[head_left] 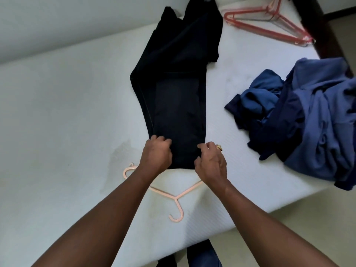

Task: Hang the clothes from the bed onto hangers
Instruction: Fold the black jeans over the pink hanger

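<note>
A black garment [179,89], folded lengthwise, stretches away from me across the white mattress [57,116]. My left hand [157,155] grips its near left corner with curled fingers. My right hand [211,162], with a ring on one finger, pinches the near right corner. A pale pink hanger [174,197] lies flat under the garment's near end, its hook pointing toward me; my hands and forearms cover parts of it.
A heap of blue clothes [300,120] lies on the right side of the mattress. Several red hangers [269,22] lie at the far right corner, beside a dark wooden post [319,22]. The mattress's near right edge drops to a pale floor [289,237].
</note>
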Available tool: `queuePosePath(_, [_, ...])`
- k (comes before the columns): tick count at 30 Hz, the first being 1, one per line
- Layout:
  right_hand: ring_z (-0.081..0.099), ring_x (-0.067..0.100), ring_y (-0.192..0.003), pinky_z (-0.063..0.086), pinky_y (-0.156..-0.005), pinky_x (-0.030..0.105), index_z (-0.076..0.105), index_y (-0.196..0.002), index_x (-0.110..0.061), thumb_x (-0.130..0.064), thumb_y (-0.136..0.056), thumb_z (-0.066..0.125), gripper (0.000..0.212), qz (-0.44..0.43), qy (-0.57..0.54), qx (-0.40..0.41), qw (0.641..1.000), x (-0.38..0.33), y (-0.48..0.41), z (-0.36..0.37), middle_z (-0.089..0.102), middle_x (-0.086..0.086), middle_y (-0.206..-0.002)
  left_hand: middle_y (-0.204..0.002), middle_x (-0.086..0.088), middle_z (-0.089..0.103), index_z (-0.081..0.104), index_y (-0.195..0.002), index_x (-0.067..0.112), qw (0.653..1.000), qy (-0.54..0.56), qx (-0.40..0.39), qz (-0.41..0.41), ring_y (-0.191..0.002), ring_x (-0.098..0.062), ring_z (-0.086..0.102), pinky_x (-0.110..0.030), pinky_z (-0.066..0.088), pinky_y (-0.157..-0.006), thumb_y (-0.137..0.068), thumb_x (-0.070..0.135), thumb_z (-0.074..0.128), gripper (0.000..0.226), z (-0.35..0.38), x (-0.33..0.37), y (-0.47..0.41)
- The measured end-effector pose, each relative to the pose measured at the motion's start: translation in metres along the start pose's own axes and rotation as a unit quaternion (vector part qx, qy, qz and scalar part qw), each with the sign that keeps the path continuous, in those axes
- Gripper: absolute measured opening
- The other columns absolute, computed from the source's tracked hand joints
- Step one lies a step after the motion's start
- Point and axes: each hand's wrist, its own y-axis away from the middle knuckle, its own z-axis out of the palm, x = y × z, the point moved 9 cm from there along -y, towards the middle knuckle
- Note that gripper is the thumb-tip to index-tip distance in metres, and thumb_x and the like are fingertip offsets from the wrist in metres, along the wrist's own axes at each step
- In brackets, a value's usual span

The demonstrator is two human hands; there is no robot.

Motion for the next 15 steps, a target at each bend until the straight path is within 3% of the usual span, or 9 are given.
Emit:
queuePosePath(2, [0.058, 0.025, -0.098, 0.052, -0.080, 0.037, 0.068, -0.124, -0.017, -0.012, -0.083, 0.070, 0.041, -0.081, -0.014, 0.018, 0.996, -0.014, -0.029, -0.011, 0.060, 0.004, -0.114, -0.122, -0.008, 0.066, 0.068, -0.120, 0.015, 0.999, 0.038, -0.015, 0.021, -0.112, -0.030, 0.054, -0.044, 0.052, -0.091, -0.093, 0.016, 0.052, 0.031, -0.009, 0.012, -0.032])
queuePosePath(4, [0.058, 0.026, -0.101, 0.052, -0.085, 0.041, 0.065, -0.129, -0.020, -0.016, -0.082, 0.068, 0.047, -0.152, -0.012, -0.036, 0.988, -0.027, -0.064, -0.005, 0.058, 0.002, -0.121, -0.147, -0.011, 0.051, 0.058, -0.138, 0.018, 0.996, 0.062, -0.068, 0.013, -0.133, -0.032, 0.046, -0.048, 0.051, -0.101, -0.096, 0.017, 0.053, 0.042, -0.010, 0.019, -0.064])
queuePosePath(6, [0.059, 0.029, -0.107, 0.053, -0.091, 0.044, 0.057, -0.139, -0.024, -0.019, -0.083, 0.066, 0.058, -0.159, -0.010, -0.093, 0.983, -0.028, -0.107, 0.001, 0.052, 0.001, -0.131, -0.163, -0.016, 0.030, 0.047, -0.150, 0.022, 0.991, 0.052, -0.121, -0.007, -0.146, -0.035, 0.032, -0.051, 0.046, -0.109, -0.099, 0.019, 0.054, 0.052, -0.010, 0.020, -0.094])
queuePosePath(9, [0.053, 0.031, -0.124, 0.050, -0.101, 0.045, 0.044, -0.153, -0.026, -0.023, -0.090, 0.064, 0.067, -0.094, -0.004, -0.130, 0.987, -0.017, -0.179, -0.004, 0.041, 0.002, -0.144, -0.171, -0.018, 0.005, 0.032, -0.159, 0.025, 0.989, 0.028, -0.141, -0.021, -0.153, -0.036, 0.018, -0.050, 0.042, -0.113, -0.099, 0.019, 0.055, 0.065, -0.018, 0.018, -0.138])
queuePosePath(12, [0.051, 0.033, -0.126, 0.047, -0.103, 0.045, 0.050, -0.146, -0.025, -0.026, -0.093, 0.063, 0.054, -0.002, -0.017, -0.113, 0.993, -0.011, -0.236, -0.027, 0.042, 0.006, -0.143, -0.171, -0.012, -0.013, 0.020, -0.164, 0.033, 0.989, 0.054, -0.133, -0.025, -0.157, -0.037, 0.004, -0.051, 0.037, -0.117, -0.099, 0.020, 0.057, 0.076, -0.029, 0.016, -0.177])
queuePosePath(15, [0.057, 0.033, -0.117, 0.046, -0.091, 0.037, 0.060, -0.129, -0.020, -0.022, -0.092, 0.060, 0.038, 0.096, -0.104, 0.026, 0.990, -0.006, -0.269, -0.071, 0.053, 0.009, -0.130, -0.169, -0.012, -0.024, 0.011, -0.162, 0.046, 0.974, 0.094, -0.198, -0.053, -0.157, -0.039, -0.008, -0.052, 0.029, -0.123, -0.100, 0.027, 0.060, 0.082, -0.018, 0.010, -0.199])
